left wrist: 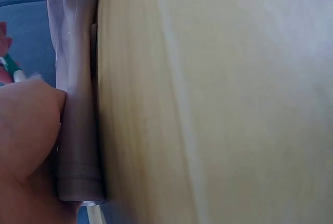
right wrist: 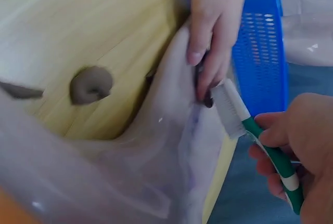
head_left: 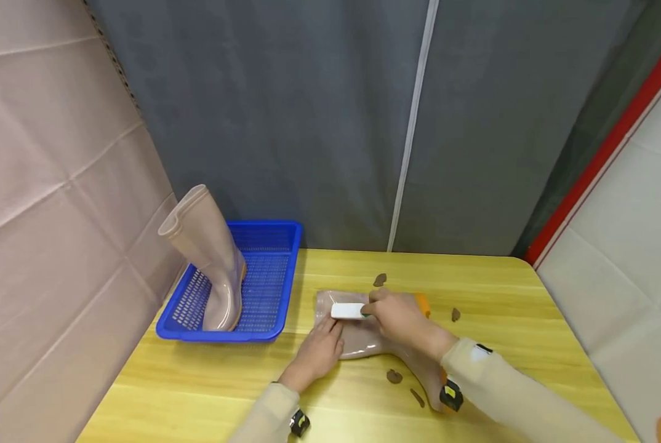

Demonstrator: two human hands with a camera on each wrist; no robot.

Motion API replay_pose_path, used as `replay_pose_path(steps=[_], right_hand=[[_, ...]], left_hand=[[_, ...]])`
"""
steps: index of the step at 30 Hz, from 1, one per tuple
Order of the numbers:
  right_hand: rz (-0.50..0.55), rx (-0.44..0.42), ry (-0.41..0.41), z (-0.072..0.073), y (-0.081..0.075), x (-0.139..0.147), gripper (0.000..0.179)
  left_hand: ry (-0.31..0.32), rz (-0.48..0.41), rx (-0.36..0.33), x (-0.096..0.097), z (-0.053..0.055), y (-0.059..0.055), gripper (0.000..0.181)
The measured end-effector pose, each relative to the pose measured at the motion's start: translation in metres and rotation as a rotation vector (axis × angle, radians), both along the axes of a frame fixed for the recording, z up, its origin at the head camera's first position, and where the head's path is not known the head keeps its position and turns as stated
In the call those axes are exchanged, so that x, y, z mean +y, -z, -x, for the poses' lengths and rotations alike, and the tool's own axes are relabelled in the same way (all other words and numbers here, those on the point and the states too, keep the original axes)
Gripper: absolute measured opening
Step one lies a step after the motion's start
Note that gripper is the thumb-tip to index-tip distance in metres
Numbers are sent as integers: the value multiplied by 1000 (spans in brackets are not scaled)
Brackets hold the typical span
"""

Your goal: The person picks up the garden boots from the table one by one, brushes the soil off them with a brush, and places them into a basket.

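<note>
A pale pinkish rain boot (head_left: 358, 346) lies on its side on the wooden table, its top toward the left and orange at its sole. My left hand (head_left: 318, 351) rests on the boot's shaft with fingers extended, close to a dark brown smear (right wrist: 208, 99) visible in the right wrist view. In my right hand (head_left: 399, 317) is a scrubbing brush (right wrist: 273, 154) with a green and white handle, gripped between thumb and curled fingers. Its white bristles (right wrist: 229, 112) face the shaft beside the left fingertips; whether they touch it, I cannot tell.
Several brown mud-like pieces (head_left: 394, 376) lie scattered around the boot on the table (head_left: 508, 363). On the left stands a blue plastic basket (head_left: 288, 289), with a second matching boot (head_left: 211, 246) upright and leaning inside. A grey curtain (head_left: 286, 123) hangs behind the table.
</note>
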State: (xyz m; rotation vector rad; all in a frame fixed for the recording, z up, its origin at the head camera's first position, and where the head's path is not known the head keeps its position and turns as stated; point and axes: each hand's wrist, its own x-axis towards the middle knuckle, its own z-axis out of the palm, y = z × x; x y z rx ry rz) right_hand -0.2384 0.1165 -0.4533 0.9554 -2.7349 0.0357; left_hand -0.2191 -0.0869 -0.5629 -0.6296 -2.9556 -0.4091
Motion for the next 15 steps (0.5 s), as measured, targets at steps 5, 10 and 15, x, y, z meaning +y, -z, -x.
replay_pose_path(steps=[5,10,15], right_hand=[[-14,90,13,14,7,10,14],[74,35,106,22,0,26,20],[185,-58,105,15,-11,36,29]], left_hand=[[19,3,-9,3,-1,1,50],[33,-10,-21,5,-3,3,49],[16,-19,-7,4,-4,3,49]])
